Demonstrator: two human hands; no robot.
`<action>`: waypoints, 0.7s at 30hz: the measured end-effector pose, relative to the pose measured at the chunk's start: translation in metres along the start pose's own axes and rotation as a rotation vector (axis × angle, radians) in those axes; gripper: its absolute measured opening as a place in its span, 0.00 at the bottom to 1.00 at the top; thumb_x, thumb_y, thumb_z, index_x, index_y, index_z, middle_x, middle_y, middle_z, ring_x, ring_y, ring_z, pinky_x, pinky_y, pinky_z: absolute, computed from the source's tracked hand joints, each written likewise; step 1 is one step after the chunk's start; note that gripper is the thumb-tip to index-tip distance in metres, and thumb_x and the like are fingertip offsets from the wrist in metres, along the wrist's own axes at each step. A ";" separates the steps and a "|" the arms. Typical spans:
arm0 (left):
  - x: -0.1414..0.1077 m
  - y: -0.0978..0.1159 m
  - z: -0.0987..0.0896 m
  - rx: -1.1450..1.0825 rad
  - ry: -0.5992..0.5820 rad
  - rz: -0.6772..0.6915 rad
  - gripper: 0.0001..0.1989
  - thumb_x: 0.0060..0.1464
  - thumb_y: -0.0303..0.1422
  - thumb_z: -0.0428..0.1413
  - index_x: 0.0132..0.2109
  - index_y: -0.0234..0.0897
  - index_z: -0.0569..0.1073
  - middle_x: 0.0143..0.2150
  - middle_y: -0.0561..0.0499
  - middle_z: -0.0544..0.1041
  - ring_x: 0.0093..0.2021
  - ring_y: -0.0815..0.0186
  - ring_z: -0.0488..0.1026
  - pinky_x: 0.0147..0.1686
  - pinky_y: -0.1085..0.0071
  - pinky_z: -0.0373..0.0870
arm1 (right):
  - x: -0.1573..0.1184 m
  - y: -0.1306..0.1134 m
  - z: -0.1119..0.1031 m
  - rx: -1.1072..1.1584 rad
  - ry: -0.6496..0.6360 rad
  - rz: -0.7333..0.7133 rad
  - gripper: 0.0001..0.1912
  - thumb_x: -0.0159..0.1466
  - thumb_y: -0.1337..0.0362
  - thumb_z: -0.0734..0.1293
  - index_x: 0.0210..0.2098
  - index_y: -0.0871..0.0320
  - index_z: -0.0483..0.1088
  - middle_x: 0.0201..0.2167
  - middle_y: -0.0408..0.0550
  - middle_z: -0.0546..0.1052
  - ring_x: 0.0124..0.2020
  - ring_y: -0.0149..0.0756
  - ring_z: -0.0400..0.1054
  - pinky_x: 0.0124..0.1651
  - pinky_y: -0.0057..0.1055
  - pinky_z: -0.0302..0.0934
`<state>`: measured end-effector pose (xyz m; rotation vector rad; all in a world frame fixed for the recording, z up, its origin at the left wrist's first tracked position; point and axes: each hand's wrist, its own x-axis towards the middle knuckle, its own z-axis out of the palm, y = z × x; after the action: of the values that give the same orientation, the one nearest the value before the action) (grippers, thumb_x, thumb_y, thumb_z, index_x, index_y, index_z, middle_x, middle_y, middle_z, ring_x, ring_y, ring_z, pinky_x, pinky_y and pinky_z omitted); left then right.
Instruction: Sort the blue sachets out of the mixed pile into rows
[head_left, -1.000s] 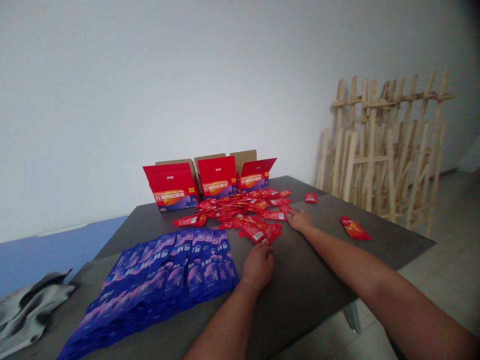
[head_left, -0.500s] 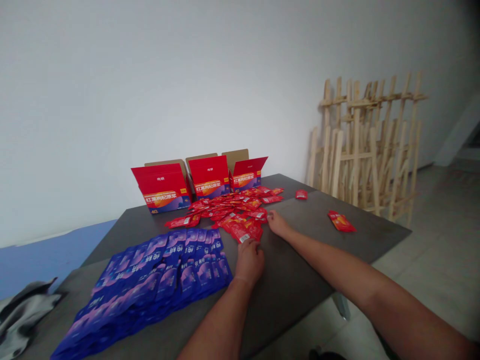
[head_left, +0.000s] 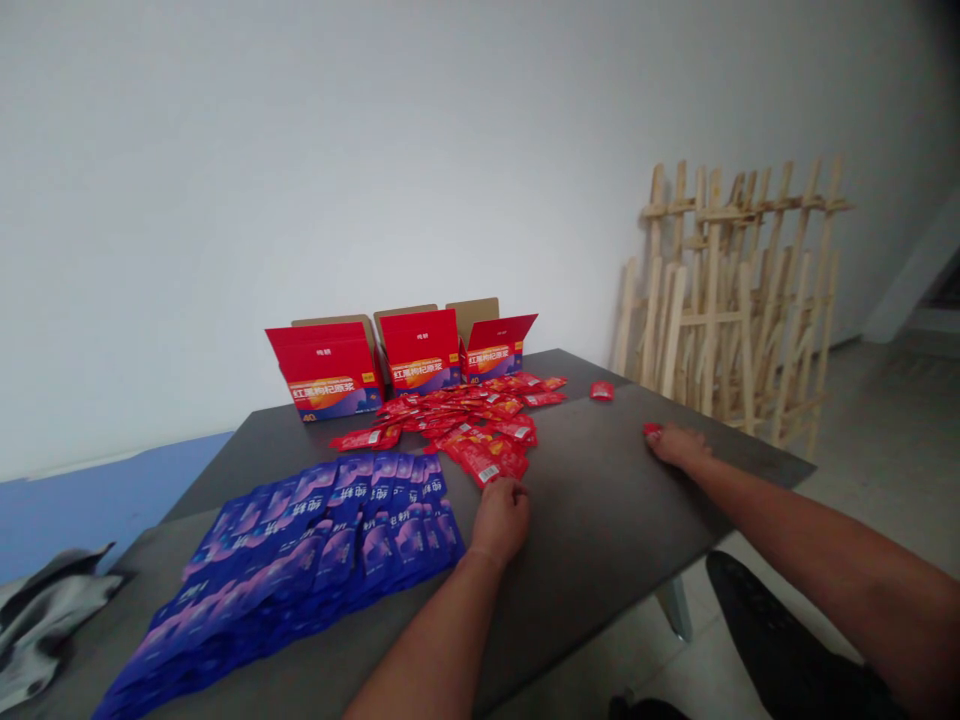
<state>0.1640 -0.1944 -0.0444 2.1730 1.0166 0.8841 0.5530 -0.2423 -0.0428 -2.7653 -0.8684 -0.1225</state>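
My left hand [head_left: 502, 515] is closed at the near edge of red sachets [head_left: 487, 455] with a white barcode, at the front of a loose heap of red sachets [head_left: 465, 408]. Out to the right, my right hand [head_left: 681, 446] has its fingers around a single red sachet [head_left: 652, 431] on the table; most of that sachet is hidden under the hand. Another red sachet [head_left: 601, 390] lies alone farther back. To the left of my left hand, blue-purple pouches [head_left: 300, 560] lie in overlapping rows.
Three red cartons with raised flaps, a left carton [head_left: 330, 385], a middle carton [head_left: 420, 365] and a right carton [head_left: 493, 355], stand behind the heap on the dark table [head_left: 585, 500]. Wooden easels [head_left: 720, 310] lean at the wall. A grey cloth [head_left: 52, 620] lies at left.
My right hand has moved right, from the edge of the red heap to the lone sachet, and now covers most of it. My left hand has stayed by the front sachets.
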 end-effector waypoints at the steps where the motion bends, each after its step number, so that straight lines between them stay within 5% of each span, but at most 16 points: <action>1: 0.000 0.000 0.000 -0.008 -0.011 -0.010 0.10 0.52 0.26 0.48 0.35 0.35 0.73 0.38 0.48 0.75 0.41 0.66 0.69 0.44 0.72 0.63 | -0.004 -0.006 0.000 0.005 -0.028 -0.064 0.31 0.59 0.48 0.60 0.53 0.67 0.66 0.47 0.72 0.69 0.50 0.56 0.64 0.49 0.48 0.54; 3: -0.001 0.001 0.000 -0.028 -0.040 -0.036 0.10 0.53 0.27 0.47 0.36 0.36 0.73 0.38 0.49 0.76 0.40 0.67 0.70 0.42 0.73 0.63 | -0.017 -0.024 -0.003 0.041 -0.085 -0.206 0.33 0.57 0.48 0.62 0.53 0.67 0.65 0.47 0.68 0.70 0.50 0.53 0.64 0.50 0.43 0.56; 6: -0.002 0.001 0.000 -0.052 -0.071 -0.056 0.10 0.54 0.28 0.47 0.38 0.37 0.73 0.39 0.49 0.76 0.40 0.67 0.71 0.41 0.74 0.64 | -0.046 -0.058 -0.009 0.211 0.005 -0.520 0.32 0.57 0.51 0.64 0.55 0.65 0.63 0.48 0.62 0.70 0.52 0.48 0.63 0.54 0.36 0.55; 9: -0.003 0.001 0.001 -0.056 -0.077 -0.050 0.11 0.55 0.29 0.47 0.40 0.38 0.73 0.41 0.49 0.76 0.42 0.66 0.72 0.42 0.74 0.64 | -0.080 -0.090 -0.013 0.404 0.033 -0.663 0.31 0.55 0.55 0.66 0.55 0.63 0.63 0.48 0.58 0.69 0.51 0.45 0.63 0.55 0.35 0.54; 17: -0.007 0.006 0.001 -0.215 -0.156 -0.058 0.26 0.53 0.47 0.53 0.55 0.39 0.65 0.46 0.47 0.76 0.39 0.64 0.73 0.40 0.71 0.67 | -0.174 -0.152 -0.014 1.149 -0.368 -0.469 0.25 0.52 0.53 0.70 0.44 0.55 0.61 0.33 0.43 0.73 0.33 0.36 0.68 0.37 0.32 0.64; 21: -0.005 0.005 -0.001 -0.275 -0.105 -0.025 0.23 0.54 0.44 0.54 0.53 0.36 0.66 0.47 0.45 0.75 0.44 0.62 0.72 0.43 0.70 0.66 | -0.188 -0.168 -0.014 1.337 -0.604 -0.480 0.23 0.49 0.54 0.72 0.41 0.54 0.64 0.32 0.42 0.75 0.31 0.35 0.70 0.34 0.32 0.65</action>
<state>0.1626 -0.2014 -0.0412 1.9496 0.8179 0.8359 0.3023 -0.2167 -0.0236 -1.2986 -1.1190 0.8967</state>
